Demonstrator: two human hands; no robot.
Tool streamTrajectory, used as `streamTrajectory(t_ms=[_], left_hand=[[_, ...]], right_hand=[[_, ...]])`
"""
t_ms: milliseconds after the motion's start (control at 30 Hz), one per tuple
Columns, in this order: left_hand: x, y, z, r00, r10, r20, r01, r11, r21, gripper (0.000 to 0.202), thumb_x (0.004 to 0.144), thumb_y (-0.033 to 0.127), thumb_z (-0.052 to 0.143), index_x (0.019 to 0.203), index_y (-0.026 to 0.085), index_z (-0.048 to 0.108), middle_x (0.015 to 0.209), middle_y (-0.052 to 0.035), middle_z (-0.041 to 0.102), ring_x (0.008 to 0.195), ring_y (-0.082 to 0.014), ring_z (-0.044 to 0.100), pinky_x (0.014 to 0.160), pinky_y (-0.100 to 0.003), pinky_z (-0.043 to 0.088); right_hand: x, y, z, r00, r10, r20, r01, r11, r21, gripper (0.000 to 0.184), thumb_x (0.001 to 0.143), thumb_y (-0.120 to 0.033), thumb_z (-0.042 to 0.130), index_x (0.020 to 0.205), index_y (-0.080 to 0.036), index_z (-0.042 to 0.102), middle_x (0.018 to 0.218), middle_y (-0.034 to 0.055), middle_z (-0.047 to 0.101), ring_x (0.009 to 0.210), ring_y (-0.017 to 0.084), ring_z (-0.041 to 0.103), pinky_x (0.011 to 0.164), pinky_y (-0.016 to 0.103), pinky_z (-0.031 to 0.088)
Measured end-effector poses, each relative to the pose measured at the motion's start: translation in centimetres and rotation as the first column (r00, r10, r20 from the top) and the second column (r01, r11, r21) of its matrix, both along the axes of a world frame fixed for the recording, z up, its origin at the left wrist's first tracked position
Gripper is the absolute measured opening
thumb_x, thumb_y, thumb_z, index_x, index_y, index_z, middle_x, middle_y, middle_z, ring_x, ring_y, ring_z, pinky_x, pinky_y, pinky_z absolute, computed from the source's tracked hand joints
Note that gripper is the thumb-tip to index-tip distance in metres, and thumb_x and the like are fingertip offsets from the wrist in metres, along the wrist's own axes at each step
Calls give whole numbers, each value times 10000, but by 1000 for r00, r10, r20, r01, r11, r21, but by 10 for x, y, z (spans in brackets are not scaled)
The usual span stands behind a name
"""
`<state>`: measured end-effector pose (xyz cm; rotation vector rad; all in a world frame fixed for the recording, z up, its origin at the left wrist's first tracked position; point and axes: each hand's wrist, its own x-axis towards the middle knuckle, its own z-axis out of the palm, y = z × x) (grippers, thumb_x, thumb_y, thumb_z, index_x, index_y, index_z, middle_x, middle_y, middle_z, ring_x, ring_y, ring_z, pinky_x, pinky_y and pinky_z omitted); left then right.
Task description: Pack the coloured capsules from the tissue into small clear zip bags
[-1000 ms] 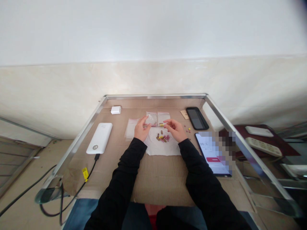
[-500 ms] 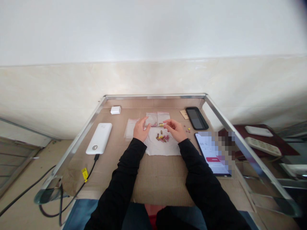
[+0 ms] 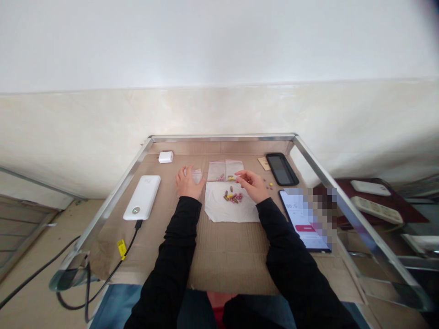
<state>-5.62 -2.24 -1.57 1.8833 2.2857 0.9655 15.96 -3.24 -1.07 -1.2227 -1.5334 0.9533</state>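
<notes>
My left hand (image 3: 189, 184) is over a clear zip bag (image 3: 196, 175) on the left, its fingers spread and the thumb apart. Much of that bag is hidden beneath it. My right hand (image 3: 253, 186) hovers at the right side of a white cloth (image 3: 219, 212), fingers loosely bent and parted, with nothing visible between them. On the cloth lies a small heap of brown capsules and pink and yellow pills (image 3: 233, 197). Just behind it, two clear zip bags (image 3: 216, 169) lie side by side, with pink pills in the left one and yellow ones in the right.
Loose pills (image 3: 270, 184) lie right of my right hand. A black phone-like device (image 3: 281, 169) and a lit phone (image 3: 303, 221) are on the right. A white power bank (image 3: 142, 196) with a black cable (image 3: 132, 240) and a white charger (image 3: 166, 157) are on the left. A metal rail (image 3: 222, 138) edges the cardboard-covered table.
My left hand has moved left, from beside the filled bags and cloth to over the bag on the left, its fingers spread. My right hand has stayed nearly still.
</notes>
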Motion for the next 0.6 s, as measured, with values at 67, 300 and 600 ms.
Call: streamTrajectory(t_ms=[67,300,600], left_hand=[[-1,0,-1,1000,2,-5,-2,1000,8,563,608,375,613,1123,195,477,1176,-127,430,1058,-306,405,879,-445,332],[-4,2,1,1000,-2,11,1,999,37,589,571,334,646,1115,191,473,1173,-128,417,1080,-297,399,904,-434,321],[10,-2,14,917,-392,73,374,909,186,625,560,263,672,1137,206,440,1198,-89,392,1139,-242,380,971,-387,297]], right_hand=[[0,0,0,1000,3,0,-3,1000,-3,270,726,-370,527,864,-146,589,644,13,554,550,97,480,517,238,410],[0,1,0,1000,9,-7,-9,1000,-7,258,733,-357,525,871,-147,586,644,12,548,552,97,480,513,233,411],[0,0,0,1000,9,-4,-9,1000,7,258,736,-364,522,870,-153,585,651,9,544,535,92,466,496,226,387]])
